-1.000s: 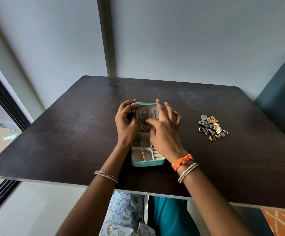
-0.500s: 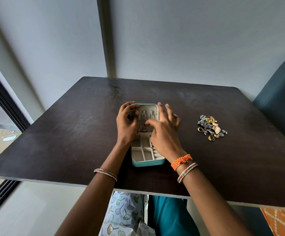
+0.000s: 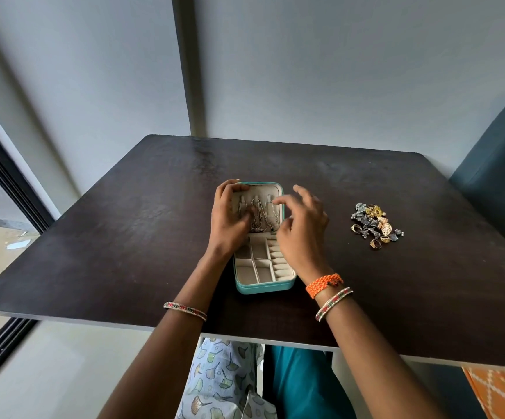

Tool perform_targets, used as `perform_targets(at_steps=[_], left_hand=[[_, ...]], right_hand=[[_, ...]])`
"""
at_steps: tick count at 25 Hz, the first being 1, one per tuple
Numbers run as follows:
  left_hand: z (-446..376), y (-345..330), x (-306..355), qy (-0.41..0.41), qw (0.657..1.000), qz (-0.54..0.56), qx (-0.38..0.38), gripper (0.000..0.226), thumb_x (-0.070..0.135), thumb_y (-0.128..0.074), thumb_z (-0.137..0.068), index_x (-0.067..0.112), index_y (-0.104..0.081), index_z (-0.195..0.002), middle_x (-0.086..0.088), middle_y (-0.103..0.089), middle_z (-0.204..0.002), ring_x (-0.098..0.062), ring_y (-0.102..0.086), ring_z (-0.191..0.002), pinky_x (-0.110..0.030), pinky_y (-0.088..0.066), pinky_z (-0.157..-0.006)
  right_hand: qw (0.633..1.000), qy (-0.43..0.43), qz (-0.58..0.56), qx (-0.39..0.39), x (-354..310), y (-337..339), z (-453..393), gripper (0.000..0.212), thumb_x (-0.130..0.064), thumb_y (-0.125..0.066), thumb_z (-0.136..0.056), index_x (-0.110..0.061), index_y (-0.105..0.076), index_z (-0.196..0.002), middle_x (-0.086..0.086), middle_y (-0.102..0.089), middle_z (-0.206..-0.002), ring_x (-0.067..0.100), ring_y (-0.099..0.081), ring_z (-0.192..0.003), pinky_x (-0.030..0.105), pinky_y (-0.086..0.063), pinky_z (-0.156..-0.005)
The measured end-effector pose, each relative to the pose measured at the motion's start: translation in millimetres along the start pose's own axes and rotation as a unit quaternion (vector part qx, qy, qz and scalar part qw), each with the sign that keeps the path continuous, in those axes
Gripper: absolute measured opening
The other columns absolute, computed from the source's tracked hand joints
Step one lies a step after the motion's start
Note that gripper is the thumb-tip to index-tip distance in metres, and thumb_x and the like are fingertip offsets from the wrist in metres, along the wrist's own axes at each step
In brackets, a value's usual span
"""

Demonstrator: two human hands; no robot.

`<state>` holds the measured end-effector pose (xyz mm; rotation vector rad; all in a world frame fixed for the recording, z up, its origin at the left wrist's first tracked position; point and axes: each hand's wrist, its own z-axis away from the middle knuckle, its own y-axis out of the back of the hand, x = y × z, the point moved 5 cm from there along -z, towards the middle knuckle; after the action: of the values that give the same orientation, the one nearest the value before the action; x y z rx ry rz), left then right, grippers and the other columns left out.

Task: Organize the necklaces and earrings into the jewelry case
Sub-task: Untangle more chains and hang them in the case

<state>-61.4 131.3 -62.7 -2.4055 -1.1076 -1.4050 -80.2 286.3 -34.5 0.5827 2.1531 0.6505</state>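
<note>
A teal jewelry case [image 3: 263,290] lies open at the middle of the dark table [image 3: 118,237]. Its lid half is on the far side, its cream compartments on the near side. Several thin necklaces [image 3: 261,215] hang from the hooks in the lid. My left hand [image 3: 228,220] grips the lid's left edge, fingers curled over the top corner, thumb on the chains. My right hand [image 3: 304,228] hovers at the lid's right edge with fingers spread and the index fingertip near the right hook. A pile of silver and gold earrings [image 3: 375,225] lies on the table to the right.
A dark teal chair back [image 3: 502,189] stands past the table's right edge. A grey wall with a vertical post [image 3: 184,71] is behind the table, and a dark window frame [image 3: 6,176] runs along the left. The table's near edge is close to my lap.
My right hand has drawn back to the right off the lid, uncovering the necklaces. My left hand has stayed on the lid's left edge.
</note>
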Motion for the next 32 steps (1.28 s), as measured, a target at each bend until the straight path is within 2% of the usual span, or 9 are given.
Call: perform_targets(at_steps=[2,6,10,13,16,21,24,28,32], left_hand=[[2,3,0,0.015,0.999,0.045,0.011,0.031,-0.001,-0.058,-0.075,0.013,-0.061,-0.103,-0.003,-0.052,-0.121,-0.011,-0.05,-0.114,-0.02,-0.043,-0.096],[4,6,-2,0.099,0.968,0.23,0.023,0.027,0.003,-0.049,-0.074,0.007,-0.06,-0.098,-0.003,-0.059,-0.115,-0.013,-0.059,-0.102,-0.024,-0.049,-0.082],[2,9,-12,0.167,0.935,0.312,0.033,0.043,0.009,-0.05,-0.076,0.02,-0.053,-0.118,-0.002,-0.059,-0.118,-0.008,-0.06,-0.102,-0.023,-0.05,-0.079],[3,6,-19,0.225,0.932,0.282,0.03,0.047,0.008,-0.048,-0.09,0.02,-0.04,-0.134,-0.005,-0.053,-0.123,-0.008,-0.057,-0.101,-0.018,-0.05,-0.077],[3,4,-22,0.243,0.942,0.23,0.03,0.047,0.002,-0.041,-0.095,0.012,-0.033,-0.14,-0.005,-0.049,-0.121,-0.007,-0.056,-0.098,-0.014,-0.049,-0.076],[5,-2,-33,0.238,0.96,0.142,-0.027,0.061,-0.008,-0.04,-0.09,0.014,-0.027,-0.145,-0.008,-0.045,-0.137,-0.022,-0.048,-0.123,-0.039,-0.042,-0.105],[3,-6,-32,0.242,0.964,0.095,-0.048,0.059,-0.005,-0.036,-0.094,0.011,-0.021,-0.148,-0.011,-0.033,-0.15,-0.017,-0.034,-0.137,-0.038,-0.027,-0.116],[-3,-3,-34,0.249,0.964,0.068,-0.061,0.054,0.001,-0.038,-0.096,0.01,-0.026,-0.147,-0.011,-0.036,-0.149,-0.006,-0.036,-0.121,-0.037,-0.029,-0.115],[-10,4,-12,0.195,0.976,-0.054,-0.079,0.053,0.003,-0.047,-0.091,0.013,-0.038,-0.142,-0.009,-0.045,-0.143,-0.016,-0.045,-0.126,-0.034,-0.034,-0.11]], right_hand=[[0.992,-0.074,-0.101,0.007,17,-2,-7,0.032,0.003,-0.053,-0.08,-0.013,-0.057,-0.107,0.005,-0.057,-0.117,0.023,-0.053,-0.114,0.038,-0.045,-0.092],[0.929,-0.246,-0.234,-0.148,47,-24,-10,0.026,-0.015,-0.056,-0.091,-0.005,-0.06,-0.114,0.004,-0.065,-0.104,0.021,-0.062,-0.102,0.027,-0.048,-0.085],[0.913,-0.243,-0.254,-0.206,50,-28,-3,0.01,-0.013,-0.064,-0.086,-0.01,-0.066,-0.096,0.003,-0.069,-0.092,0.016,-0.065,-0.091,0.025,-0.051,-0.08],[0.942,-0.209,-0.174,-0.197,47,-29,-5,0.017,-0.021,-0.068,-0.083,-0.005,-0.07,-0.085,0.008,-0.072,-0.086,0.021,-0.067,-0.085,0.039,-0.053,-0.08],[0.952,-0.218,-0.155,-0.147,43,-22,-3,0.018,-0.018,-0.065,-0.084,-0.002,-0.07,-0.09,0.009,-0.071,-0.086,0.018,-0.063,-0.08,0.031,-0.048,-0.072],[0.959,-0.2,-0.123,-0.159,40,-14,3,0.017,-0.021,-0.063,-0.086,-0.009,-0.067,-0.097,-0.004,-0.061,-0.078,0.012,-0.058,-0.077,0.021,-0.041,-0.068],[0.97,-0.178,-0.077,-0.146,37,-13,10,0.015,-0.025,-0.061,-0.085,-0.013,-0.065,-0.095,-0.004,-0.062,-0.078,0.017,-0.063,-0.078,0.028,-0.048,-0.067],[0.972,-0.185,-0.1,-0.108,33,-15,9,0.017,-0.019,-0.062,-0.083,-0.012,-0.066,-0.098,0.0,-0.068,-0.082,0.02,-0.066,-0.079,0.032,-0.054,-0.07],[0.973,-0.184,-0.1,-0.091,37,-4,-1,0.013,-0.018,-0.06,-0.083,-0.013,-0.069,-0.091,-0.001,-0.068,-0.081,0.016,-0.064,-0.076,0.024,-0.047,-0.065]])
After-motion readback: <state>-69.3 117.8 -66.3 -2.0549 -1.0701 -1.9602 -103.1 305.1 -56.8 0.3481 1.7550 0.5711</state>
